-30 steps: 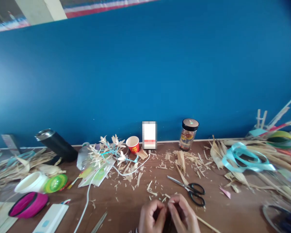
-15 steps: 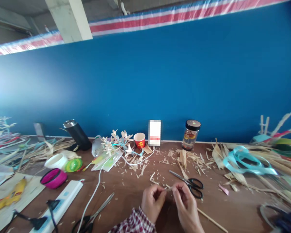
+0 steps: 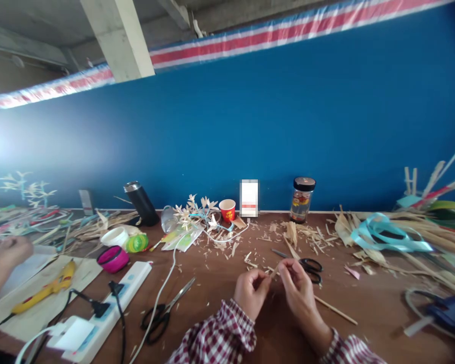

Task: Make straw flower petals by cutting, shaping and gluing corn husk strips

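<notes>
My left hand [image 3: 252, 293] and my right hand [image 3: 298, 289] are close together over the table's near side, fingertips pinched. Between them is a small pale strip of dried husk [image 3: 275, 273], gripped at both ends and tilted. Its lower part is hidden by the left fingers. Just behind my right hand lies a pair of black-handled scissors [image 3: 311, 266], partly covered by the fingers. A thin stick [image 3: 336, 310] rests to the right of that hand. Another pair of scissors [image 3: 162, 317] lies half open to the left of my left sleeve.
Husk scraps [image 3: 309, 237] litter the table beyond my hands. Husk flowers [image 3: 197, 212], a red paper cup [image 3: 227, 210] and a jar [image 3: 303, 200] stand behind. A power strip [image 3: 109, 308], a yellow glue gun [image 3: 47, 290] and another person's hand [image 3: 13, 252] are left; turquoise ribbon [image 3: 382, 235] lies right.
The view has swung left, bringing more of the other person's arm and the glue gun into sight. My hands stay pinched together, and the husk strip between them now shows more clearly.
</notes>
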`<action>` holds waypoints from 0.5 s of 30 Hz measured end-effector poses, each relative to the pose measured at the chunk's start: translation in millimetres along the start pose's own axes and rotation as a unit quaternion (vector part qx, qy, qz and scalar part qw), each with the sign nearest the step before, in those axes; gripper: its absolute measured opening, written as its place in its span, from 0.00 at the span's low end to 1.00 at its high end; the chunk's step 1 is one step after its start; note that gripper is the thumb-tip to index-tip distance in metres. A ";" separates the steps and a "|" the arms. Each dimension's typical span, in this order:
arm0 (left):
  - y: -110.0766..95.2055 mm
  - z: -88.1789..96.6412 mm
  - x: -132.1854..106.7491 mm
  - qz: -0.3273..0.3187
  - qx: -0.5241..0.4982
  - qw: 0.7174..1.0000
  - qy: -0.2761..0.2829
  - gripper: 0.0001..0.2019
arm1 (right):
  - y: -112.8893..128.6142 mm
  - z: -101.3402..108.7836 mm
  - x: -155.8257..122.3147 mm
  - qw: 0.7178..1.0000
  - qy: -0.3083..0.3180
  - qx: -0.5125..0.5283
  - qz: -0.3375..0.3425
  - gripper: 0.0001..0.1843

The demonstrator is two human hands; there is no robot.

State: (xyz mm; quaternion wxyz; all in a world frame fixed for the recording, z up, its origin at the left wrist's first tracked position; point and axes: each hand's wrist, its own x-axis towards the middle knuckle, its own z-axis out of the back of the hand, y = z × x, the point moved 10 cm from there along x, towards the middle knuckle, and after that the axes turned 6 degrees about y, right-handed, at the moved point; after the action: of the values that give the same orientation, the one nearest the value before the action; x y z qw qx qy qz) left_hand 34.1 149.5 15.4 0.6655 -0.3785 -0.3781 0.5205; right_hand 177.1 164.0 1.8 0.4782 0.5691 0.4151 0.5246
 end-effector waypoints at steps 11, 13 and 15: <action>42.3 128.0 21.4 0.150 0.451 0.876 -0.084 0.09 | 19.2 -23.9 -6.3 0.984 0.084 -0.134 0.076 0.12; 42.8 129.0 31.5 0.120 0.476 0.868 -0.080 0.11 | 19.3 -23.9 -7.8 0.984 0.086 -0.139 0.073 0.13; 42.3 123.5 41.9 0.081 0.489 0.866 -0.062 0.14 | 17.9 -22.0 -8.3 0.985 0.082 -0.140 0.066 0.14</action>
State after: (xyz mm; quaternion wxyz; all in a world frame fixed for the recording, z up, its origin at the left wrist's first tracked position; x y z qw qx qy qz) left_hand -86.7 211.4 34.9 0.6961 -0.0008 -0.0831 0.7131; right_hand 153.9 154.8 17.5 0.4819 0.4776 0.3372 0.6527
